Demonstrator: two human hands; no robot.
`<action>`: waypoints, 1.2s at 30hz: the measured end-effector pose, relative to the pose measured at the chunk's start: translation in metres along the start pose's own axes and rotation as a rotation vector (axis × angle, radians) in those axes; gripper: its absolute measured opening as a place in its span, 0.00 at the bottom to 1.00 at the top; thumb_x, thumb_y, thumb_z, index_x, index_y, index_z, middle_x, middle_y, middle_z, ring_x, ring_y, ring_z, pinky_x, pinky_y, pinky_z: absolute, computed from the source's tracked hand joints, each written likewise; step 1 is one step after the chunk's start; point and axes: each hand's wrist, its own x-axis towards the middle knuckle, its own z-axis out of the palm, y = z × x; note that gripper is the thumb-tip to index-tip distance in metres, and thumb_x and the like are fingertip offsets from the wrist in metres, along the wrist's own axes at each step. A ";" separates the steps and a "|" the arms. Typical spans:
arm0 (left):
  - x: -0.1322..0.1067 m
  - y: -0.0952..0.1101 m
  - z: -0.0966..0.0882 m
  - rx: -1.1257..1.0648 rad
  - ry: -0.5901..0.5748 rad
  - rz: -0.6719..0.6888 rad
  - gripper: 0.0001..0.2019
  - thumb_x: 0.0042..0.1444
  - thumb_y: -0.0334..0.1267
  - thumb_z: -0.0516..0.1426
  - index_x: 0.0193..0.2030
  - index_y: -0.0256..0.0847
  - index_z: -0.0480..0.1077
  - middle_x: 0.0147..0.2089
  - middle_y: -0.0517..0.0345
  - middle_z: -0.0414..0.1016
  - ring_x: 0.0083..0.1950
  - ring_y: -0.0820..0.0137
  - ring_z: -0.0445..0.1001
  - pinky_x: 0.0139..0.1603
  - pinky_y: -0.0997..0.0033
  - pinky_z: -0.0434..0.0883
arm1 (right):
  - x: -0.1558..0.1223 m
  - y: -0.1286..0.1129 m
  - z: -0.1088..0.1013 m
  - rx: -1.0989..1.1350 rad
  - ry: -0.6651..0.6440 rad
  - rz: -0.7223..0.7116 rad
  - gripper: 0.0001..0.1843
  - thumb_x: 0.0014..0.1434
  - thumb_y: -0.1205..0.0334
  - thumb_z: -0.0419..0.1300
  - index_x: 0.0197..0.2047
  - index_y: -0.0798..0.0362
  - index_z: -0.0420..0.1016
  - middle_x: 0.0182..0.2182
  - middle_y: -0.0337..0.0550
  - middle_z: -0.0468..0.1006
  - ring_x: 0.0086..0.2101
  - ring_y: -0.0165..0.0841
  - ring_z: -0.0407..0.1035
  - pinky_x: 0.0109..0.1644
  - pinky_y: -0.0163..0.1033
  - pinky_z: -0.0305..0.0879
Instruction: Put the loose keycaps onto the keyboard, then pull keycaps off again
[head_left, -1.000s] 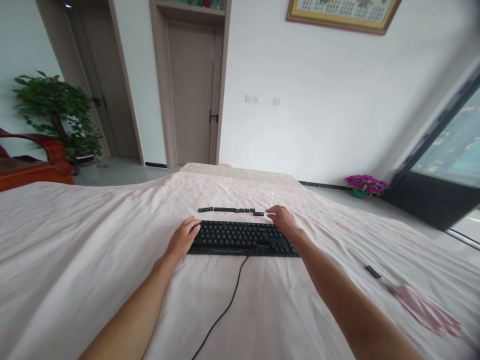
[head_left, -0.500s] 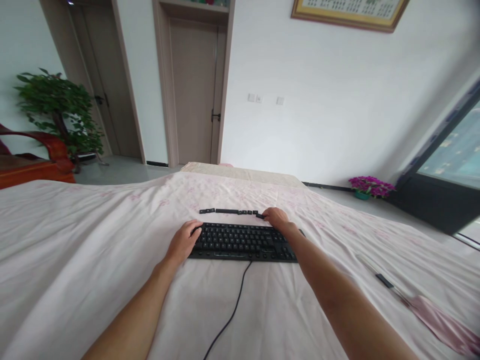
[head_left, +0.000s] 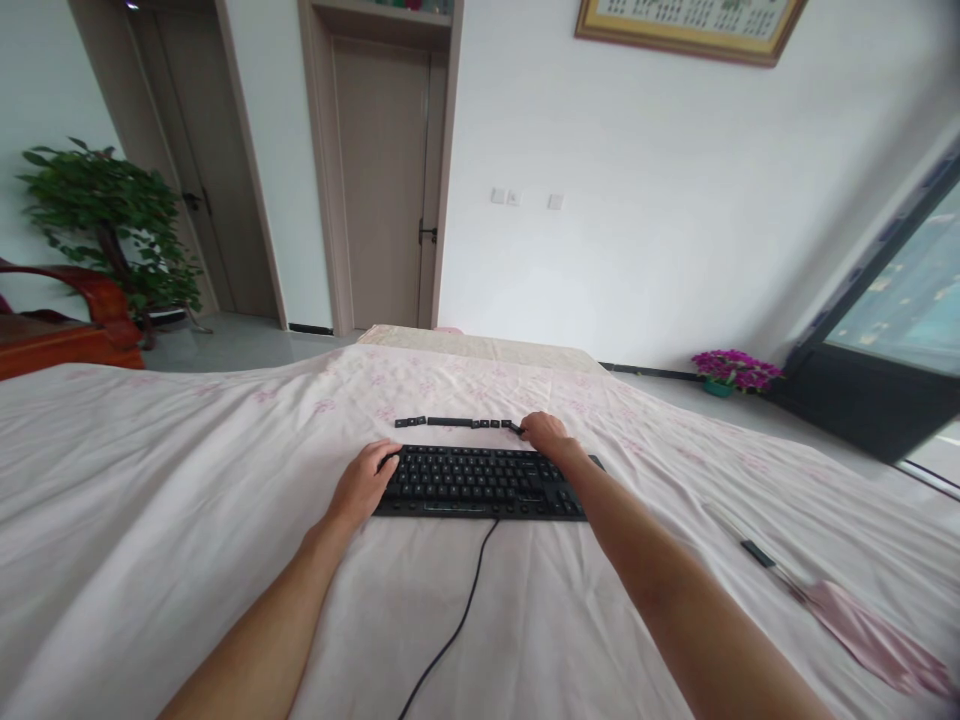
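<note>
A black wired keyboard (head_left: 480,482) lies on a pale pink sheet (head_left: 187,480). My left hand (head_left: 365,482) rests on the keyboard's left end, its fingers curled over the edge. My right hand (head_left: 546,433) reaches past the keyboard's far right corner, its fingertips closed at the right end of a row of loose black keycaps (head_left: 457,423) laid out beyond the keyboard. Whether a keycap is pinched between the fingers is too small to make out.
The keyboard's cable (head_left: 450,630) runs toward me over the sheet. A pink duster with a black handle (head_left: 832,605) lies at the right. Beyond stand a door (head_left: 382,180), a potted plant (head_left: 112,220), a red wooden chair (head_left: 67,330) and purple flowers (head_left: 731,370).
My right hand has moved left along the far edge of the keyboard to the right end of the keycap row. My left hand has stayed on the keyboard's left end.
</note>
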 end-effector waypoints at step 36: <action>0.000 0.006 -0.004 0.015 -0.014 0.005 0.19 0.59 0.45 0.48 0.50 0.43 0.72 0.57 0.55 0.71 0.59 0.64 0.67 0.64 0.62 0.60 | -0.139 0.010 -0.004 0.628 0.200 -0.229 0.14 0.55 0.61 0.60 0.45 0.46 0.80 0.42 0.40 0.80 0.42 0.37 0.72 0.49 0.39 0.64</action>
